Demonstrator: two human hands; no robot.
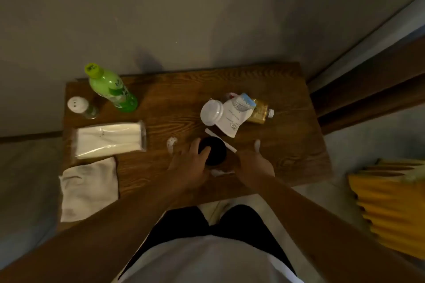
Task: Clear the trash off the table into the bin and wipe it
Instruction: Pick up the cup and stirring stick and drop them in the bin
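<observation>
Dark wooden table (161, 103), left hand (188, 165) with fingers spread over a round black lid (215, 151), right hand (255, 163) loosely curled beside it, grasp unclear, crushed white paper cup (222, 115) lying against an amber plastic bottle (259, 111), upright green bottle (110, 88), contents indiscernible.

- A small wooden table (276, 156) stands against a grey wall, seen from above.
- The left hand (190, 163) rests its fingers on a black cup lid (215, 153) near the front edge.
- The right hand (254, 163) is just beside the lid, fingers curled; whether it grips anything cannot be told.
- A white straw wrapper (218, 139) lies behind the lid.
- A crushed white paper cup (226, 114) lies on its side, touching a tipped amber bottle (261, 111).
- A green bottle (112, 89) and a shaker (79, 105) stand at back left.
- A pack of napkins (109, 139) lies left, a white cloth (88, 187) in front of it.
- A small crumpled scrap (172, 143) lies left of the lid.
</observation>
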